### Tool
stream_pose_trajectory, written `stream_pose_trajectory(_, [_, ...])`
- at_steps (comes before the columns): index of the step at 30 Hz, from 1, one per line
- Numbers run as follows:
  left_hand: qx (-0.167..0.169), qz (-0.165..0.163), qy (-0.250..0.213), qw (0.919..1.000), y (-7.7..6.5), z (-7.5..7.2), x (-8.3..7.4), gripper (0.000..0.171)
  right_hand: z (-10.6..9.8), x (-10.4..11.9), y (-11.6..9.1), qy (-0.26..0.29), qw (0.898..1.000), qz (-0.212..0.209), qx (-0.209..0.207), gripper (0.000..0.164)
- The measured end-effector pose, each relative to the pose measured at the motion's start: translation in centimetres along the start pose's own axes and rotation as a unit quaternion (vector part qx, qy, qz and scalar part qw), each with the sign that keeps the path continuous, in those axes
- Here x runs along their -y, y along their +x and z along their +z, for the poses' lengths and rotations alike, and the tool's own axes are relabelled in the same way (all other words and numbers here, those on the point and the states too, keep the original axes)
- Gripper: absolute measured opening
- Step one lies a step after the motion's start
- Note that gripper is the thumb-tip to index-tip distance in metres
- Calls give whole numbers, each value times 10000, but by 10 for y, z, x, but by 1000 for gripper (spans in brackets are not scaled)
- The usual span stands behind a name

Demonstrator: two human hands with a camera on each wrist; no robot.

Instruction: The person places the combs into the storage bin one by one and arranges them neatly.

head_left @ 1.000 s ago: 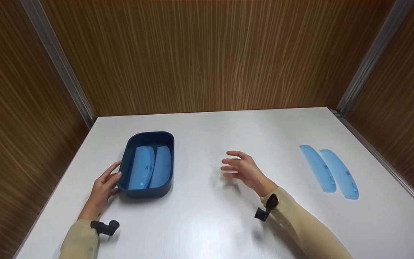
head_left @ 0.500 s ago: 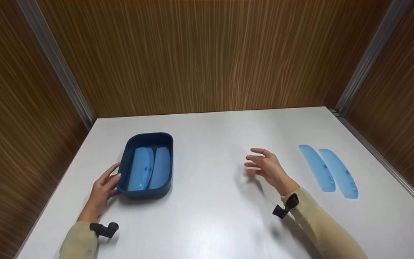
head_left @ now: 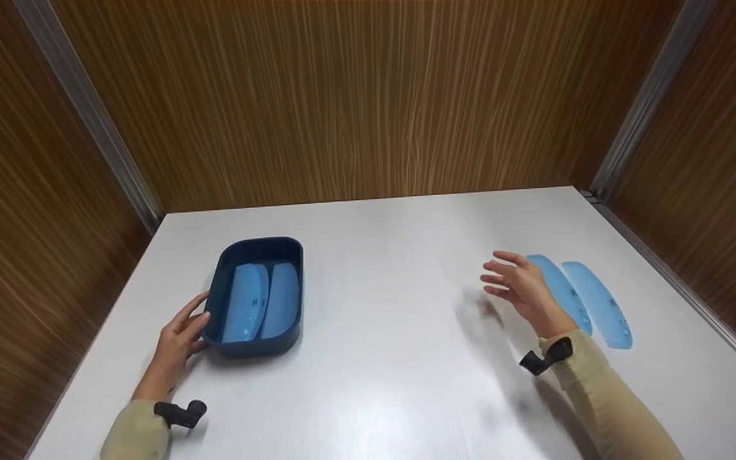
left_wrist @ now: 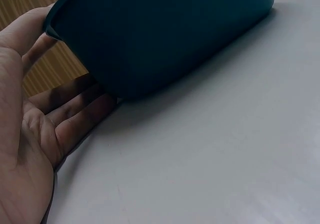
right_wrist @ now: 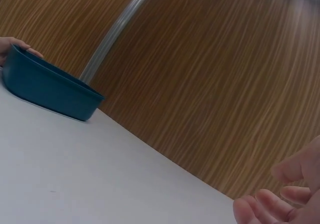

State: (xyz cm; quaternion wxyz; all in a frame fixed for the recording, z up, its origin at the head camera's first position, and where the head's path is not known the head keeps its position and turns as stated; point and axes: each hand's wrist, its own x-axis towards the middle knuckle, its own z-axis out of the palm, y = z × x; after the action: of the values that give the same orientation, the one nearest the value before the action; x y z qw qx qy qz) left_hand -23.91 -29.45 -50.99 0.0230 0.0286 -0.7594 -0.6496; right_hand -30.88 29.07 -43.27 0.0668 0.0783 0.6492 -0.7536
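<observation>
The largest are the wood-grain wall panels (head_left: 368,102), standing behind the white tabletop (head_left: 393,358) and along both its sides. On the tabletop, at about nine o'clock, is the dark-blue rounded rectangular bin (head_left: 254,349). Inside it lie two light-blue curved strips, the left strip (head_left: 240,310) closely beside the right strip (head_left: 280,303). Beige sleeves (head_left: 617,402) cover both forearms. At about three o'clock lie two further strips: the inner strip (head_left: 561,287), partly hidden, and the outer strip (head_left: 601,306). Of the hands, the left hand (head_left: 174,345) touches the bin at its eight o'clock corner, thumb at the rim, other fingers rather straight against the wall. The right hand (head_left: 524,291) is above the tabletop, at nine o'clock from the inner strip, its fingers spread and slightly bent. The smallest are the black wrist cameras (head_left: 179,414).
</observation>
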Motion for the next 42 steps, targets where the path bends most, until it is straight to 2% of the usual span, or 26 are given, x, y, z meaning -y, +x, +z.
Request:
stream_pose_trajectory(6, [-10, -73, 114, 9999, -1, -2, 2, 58, -19, 5, -1, 193, 9996, -55, -185, 47])
stream_pose_trajectory(15, [-34, 0, 37, 10000, 0, 1, 4, 57, -48, 18, -9, 537, 9980, 85, -309, 34])
stream_pose_trajectory(22, [-50, -35, -9, 10000, 0, 2, 5, 55, -72, 26, -15, 715, 9967, -70, -386, 32])
stream_pose_trajectory(26, [-53, 1, 16, 10000, 0, 1, 4, 55, -82, 26, -16, 501, 9967, -81, -627, 34])
stream_pose_trajectory(30, [-32, 19, 43, 10000, -1, 0, 2, 57, -89, 24, -14, -334, 9931, -95, -1120, 41])
stream_pose_trajectory(34, [-19, -4, 29, 10000, 0, -1, 1, 58, -92, 20, -9, -1576, 9745, -187, -1587, 60])
stream_pose_trajectory(37, [-45, -13, 8, 10000, 0, -2, 1, 57, -96, 16, -6, -2426, 9557, -177, -1656, 68])
stream_pose_trajectory(40, [-39, -1, -6, 10000, 0, -2, 1, 57, -102, 13, -4, -3365, 9290, -46, -1538, 69])
stream_pose_trajectory(42, [-33, 16, -4, 10000, 0, -2, 1, 57, -105, 10, -4, -3995, 9056, 44, -1421, 69])
